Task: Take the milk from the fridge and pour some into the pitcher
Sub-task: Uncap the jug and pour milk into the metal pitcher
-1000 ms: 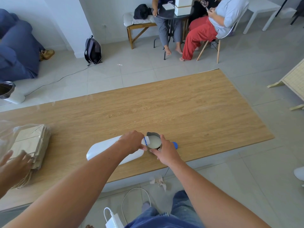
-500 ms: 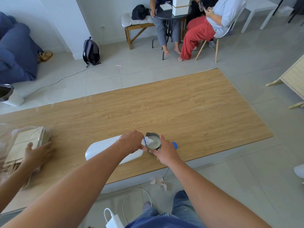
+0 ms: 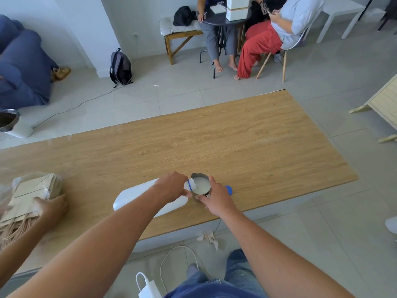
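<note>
Head view, looking down over a wooden bench (image 3: 236, 143).

Left hand (image 3: 171, 187): wrapped over the neck end of a white milk jug (image 3: 137, 195), fingers curled around it and closed on the plastic. The jug is tipped far over, nearly on its side, its body running left toward the near edge of the bench. Its mouth, ringed by a blue collar, sits right at the left rim of the pitcher (image 3: 200, 186).

Pitcher: small, metal, upright on the bench close to the near edge, spout pointing away from the person. White milk fills it to a level not far below the rim. Whether milk is flowing at this instant cannot be told; the jug mouth is touching or just over the rim.

Right hand (image 3: 217, 200): on the near right side of the pitcher, thumb and fingers closed against its wall and handle area. The handle itself is hidden under the hand.

Blue cap (image 3: 228, 190): lies on the bench just right of the pitcher, partly hidden behind the right hand.

Far left of the bench: a stack of brown paper bags (image 3: 32, 194) in clear wrap, with another person's hand (image 3: 52, 206) resting flat on it, fingers spread.

Floor below the bench edge: a crumpled tissue (image 3: 209, 237), a white charger (image 3: 149, 291) and its cable.

Background: two people seated at a small round dark table, a backpack (image 3: 120, 66) against the wall.
</note>
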`<state>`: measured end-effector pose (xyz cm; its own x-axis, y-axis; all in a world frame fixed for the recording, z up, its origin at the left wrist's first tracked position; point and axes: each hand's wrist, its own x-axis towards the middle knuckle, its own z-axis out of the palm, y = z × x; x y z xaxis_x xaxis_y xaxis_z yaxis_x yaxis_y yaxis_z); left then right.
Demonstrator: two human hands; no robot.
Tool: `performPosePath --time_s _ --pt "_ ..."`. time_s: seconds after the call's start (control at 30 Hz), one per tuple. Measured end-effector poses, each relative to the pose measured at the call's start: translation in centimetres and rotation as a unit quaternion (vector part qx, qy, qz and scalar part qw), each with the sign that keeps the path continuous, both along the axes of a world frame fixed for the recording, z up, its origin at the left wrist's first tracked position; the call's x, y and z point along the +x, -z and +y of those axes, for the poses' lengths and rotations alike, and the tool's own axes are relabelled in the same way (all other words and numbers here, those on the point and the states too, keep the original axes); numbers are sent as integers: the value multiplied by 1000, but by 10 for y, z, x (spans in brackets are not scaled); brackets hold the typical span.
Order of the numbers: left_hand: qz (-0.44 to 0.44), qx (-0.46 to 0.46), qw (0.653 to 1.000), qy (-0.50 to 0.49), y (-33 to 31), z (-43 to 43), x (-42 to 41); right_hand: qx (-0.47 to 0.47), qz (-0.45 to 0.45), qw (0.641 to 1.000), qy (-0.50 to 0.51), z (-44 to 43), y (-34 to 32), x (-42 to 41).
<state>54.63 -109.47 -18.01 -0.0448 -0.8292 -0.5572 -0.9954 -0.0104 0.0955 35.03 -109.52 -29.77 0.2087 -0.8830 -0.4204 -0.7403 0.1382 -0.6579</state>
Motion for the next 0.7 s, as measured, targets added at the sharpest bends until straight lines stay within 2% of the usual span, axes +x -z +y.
performPosePath --time_s 0.27,0.47,0.7 --pt "49 -21 998 -31 11 19 9 -10 8 1000 5 1 2 0" --pt "127 -47 988 -70 15 40 16 -26 23 999 2 0 2 0" --pt "216 -172 955 -111 -10 60 36 -29 13 999 3 4 -4 -1"
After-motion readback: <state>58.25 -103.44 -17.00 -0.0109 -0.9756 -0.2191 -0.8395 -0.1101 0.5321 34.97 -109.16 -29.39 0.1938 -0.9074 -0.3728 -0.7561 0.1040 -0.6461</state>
